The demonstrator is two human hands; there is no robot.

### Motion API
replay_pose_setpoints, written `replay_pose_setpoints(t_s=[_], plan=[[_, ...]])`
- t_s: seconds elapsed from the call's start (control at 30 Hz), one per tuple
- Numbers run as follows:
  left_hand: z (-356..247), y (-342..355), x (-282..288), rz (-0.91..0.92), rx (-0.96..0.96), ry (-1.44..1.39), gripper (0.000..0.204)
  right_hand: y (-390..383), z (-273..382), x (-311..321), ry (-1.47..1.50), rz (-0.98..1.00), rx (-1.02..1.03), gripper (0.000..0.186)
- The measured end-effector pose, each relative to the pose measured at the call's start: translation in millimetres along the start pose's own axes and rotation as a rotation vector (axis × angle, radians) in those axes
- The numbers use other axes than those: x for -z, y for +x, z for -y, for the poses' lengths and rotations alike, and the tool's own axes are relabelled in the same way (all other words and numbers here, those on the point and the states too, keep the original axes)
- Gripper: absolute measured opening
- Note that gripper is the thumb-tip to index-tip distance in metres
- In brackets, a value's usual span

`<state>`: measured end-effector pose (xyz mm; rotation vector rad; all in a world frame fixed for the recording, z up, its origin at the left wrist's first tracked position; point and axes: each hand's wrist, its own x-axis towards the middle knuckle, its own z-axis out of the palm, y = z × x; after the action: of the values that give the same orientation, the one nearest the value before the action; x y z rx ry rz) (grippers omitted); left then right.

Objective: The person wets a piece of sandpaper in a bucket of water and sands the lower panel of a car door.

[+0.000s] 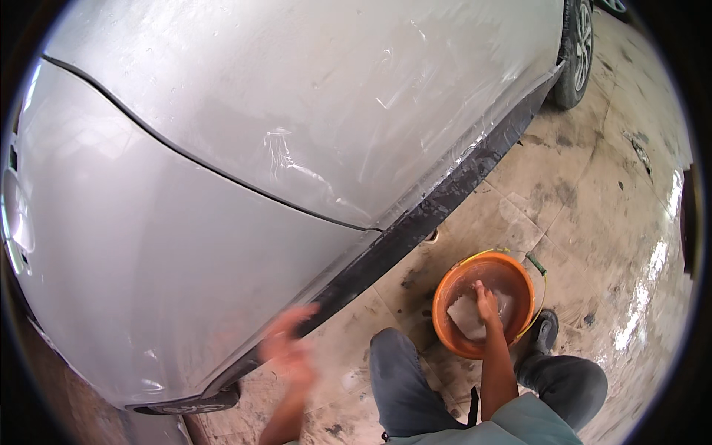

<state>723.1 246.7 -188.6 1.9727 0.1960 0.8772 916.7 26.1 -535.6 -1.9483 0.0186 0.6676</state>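
My right hand (pixel 486 304) reaches down into an orange bucket (pixel 463 345) of cloudy water. Its fingers are closed on a pale grey cloth (pixel 465 317), which spreads out flat with a fairly straight edge; its exact material is hard to make out. My left hand (pixel 289 345) is smeared by motion beside the lower edge of a silver car (pixel 215 245), close to the black sill (pixel 400 241). Nothing can be made out in its fingers. Wet streaks and whitish suds mark the car's door panels.
The bucket's wire handle with a green grip (pixel 535 262) leans over its right side. My knees (pixel 397 352) and a dark boot (pixel 546 330) are close to the bucket. A car wheel (pixel 577 55) stands at the upper right on the stained, wet tile floor (pixel 593 215).
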Motion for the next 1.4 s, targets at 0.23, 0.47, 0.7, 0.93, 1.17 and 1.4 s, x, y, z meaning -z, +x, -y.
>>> replay_pose_setpoints(t_s=[0.23, 0.47, 0.7, 0.93, 1.17, 1.4], plan=[[218.1, -108.9, -257.7, 0.278, 1.762, -0.467, 0.092, -4.4, -11.5, 4.1, 0.412, -0.098, -0.009, 0.048], [227.8, -112.4, -299.8, 0.395, 1.793, -0.511, 0.099, -5.5, -9.7, 18.7, 0.249, -0.250, 0.096, 0.026], [252.5, -112.4, -265.5, 0.419, 1.664, -0.846, 0.047, -3.7, 1.2, 14.8, 0.986, -0.089, 0.028, 0.024], [224.7, -89.8, -238.7, 0.518, 1.536, -0.810, 0.034, -8.2, 4.7, 39.8, 0.614, -0.017, -0.293, 0.029], [220.7, -92.8, -220.7, 0.609, 1.494, -0.781, 0.037, 5.5, -24.5, 32.6, 0.525, 0.016, -0.379, 0.021], [209.7, -95.6, -222.6, 0.721, 1.460, -0.556, 0.038, 6.8, -22.7, 29.4, 0.466, -0.213, -0.166, 0.012]])
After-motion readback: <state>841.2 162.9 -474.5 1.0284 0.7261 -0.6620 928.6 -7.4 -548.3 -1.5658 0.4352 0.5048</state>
